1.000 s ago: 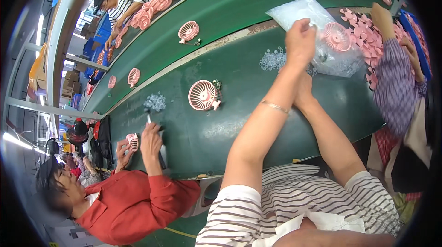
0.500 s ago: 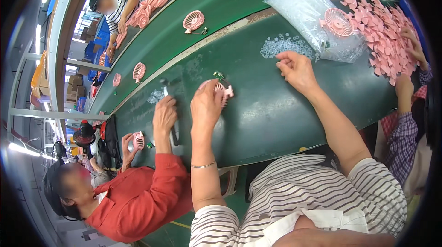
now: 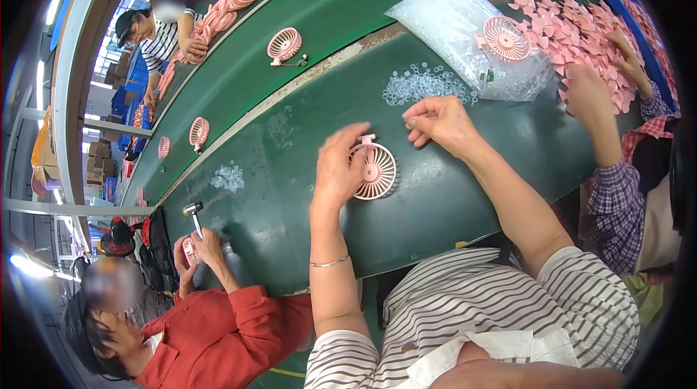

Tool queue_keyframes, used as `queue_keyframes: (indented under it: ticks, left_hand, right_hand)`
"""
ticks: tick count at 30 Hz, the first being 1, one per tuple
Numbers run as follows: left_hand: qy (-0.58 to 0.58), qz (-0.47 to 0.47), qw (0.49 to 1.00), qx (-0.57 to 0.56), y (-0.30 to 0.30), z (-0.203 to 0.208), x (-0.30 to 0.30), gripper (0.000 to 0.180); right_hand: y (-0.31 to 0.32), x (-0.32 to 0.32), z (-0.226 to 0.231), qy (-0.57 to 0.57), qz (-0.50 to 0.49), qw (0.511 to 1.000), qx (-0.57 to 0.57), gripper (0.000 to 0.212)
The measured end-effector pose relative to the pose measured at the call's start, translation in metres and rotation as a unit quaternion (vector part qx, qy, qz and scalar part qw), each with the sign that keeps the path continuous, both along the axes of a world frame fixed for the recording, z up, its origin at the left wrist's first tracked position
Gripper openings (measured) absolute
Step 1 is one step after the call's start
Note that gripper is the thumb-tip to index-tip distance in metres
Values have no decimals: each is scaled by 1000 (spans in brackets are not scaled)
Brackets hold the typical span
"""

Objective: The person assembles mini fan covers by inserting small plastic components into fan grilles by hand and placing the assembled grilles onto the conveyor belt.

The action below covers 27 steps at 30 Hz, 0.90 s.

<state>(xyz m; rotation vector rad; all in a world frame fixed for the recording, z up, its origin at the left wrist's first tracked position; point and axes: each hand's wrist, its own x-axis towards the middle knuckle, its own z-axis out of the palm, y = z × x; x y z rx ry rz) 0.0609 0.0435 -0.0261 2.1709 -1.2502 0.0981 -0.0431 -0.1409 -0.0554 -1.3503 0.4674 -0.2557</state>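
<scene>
My left hand [image 3: 340, 165] grips the left edge of a round pink fan housing [image 3: 375, 173], which rests on the green work surface with its spoked side up and its small hinge at the far side. To the right of it my right hand [image 3: 444, 126] hovers above the surface, thumb and fingertips pinched together. What sits between those fingertips, if anything, is too small to make out. Just beyond the right hand lies a heap of small clear plastic rings [image 3: 421, 86].
A clear plastic bag [image 3: 454, 19] carries another pink housing [image 3: 506, 38]. Pink fan blades [image 3: 573, 33] are heaped at right by a co-worker's hands [image 3: 589, 97]. On the left, a co-worker in red holds a hammer [image 3: 194, 216]. More housings [image 3: 284, 46] sit on the green belt [image 3: 334, 15].
The housing in my left hand has turned from edge-on to spoked side up. My right hand has come away from the ring heap toward it. The co-worker in red has brought the hammer to their housing.
</scene>
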Motion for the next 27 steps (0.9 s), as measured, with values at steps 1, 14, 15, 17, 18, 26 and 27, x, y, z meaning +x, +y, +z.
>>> queue_keyframes:
  ticks: [1, 14, 15, 17, 18, 26, 27]
  left_hand:
    - [94, -9, 995, 6, 0, -5, 0, 26]
    - [273, 64, 931, -234, -35, -43, -52, 18]
    - [276, 65, 929, -236, -35, -43, -52, 18]
    - [250, 48, 933, -255, -34, -43, -50, 19]
    - [251, 49, 932, -256, -33, -43, -49, 19]
    - [257, 47, 927, -270, -31, -41, -47, 20]
    - [239, 33, 933, -268, -32, -39, -48, 20]
  right_hand:
    - [0, 0, 0, -17, 12, 999, 34, 13]
    - [4, 0, -10, -37, 34, 998, 40, 11]
    - [5, 0, -9, -34, 34, 998, 39, 11]
    - [6, -1, -6, -35, 43, 997, 51, 12]
    - [7, -1, -5, -33, 43, 997, 50, 12]
    - [7, -1, -7, -26, 32, 998, 43, 12]
    - [7, -1, -7, -22, 28, 999, 39, 12]
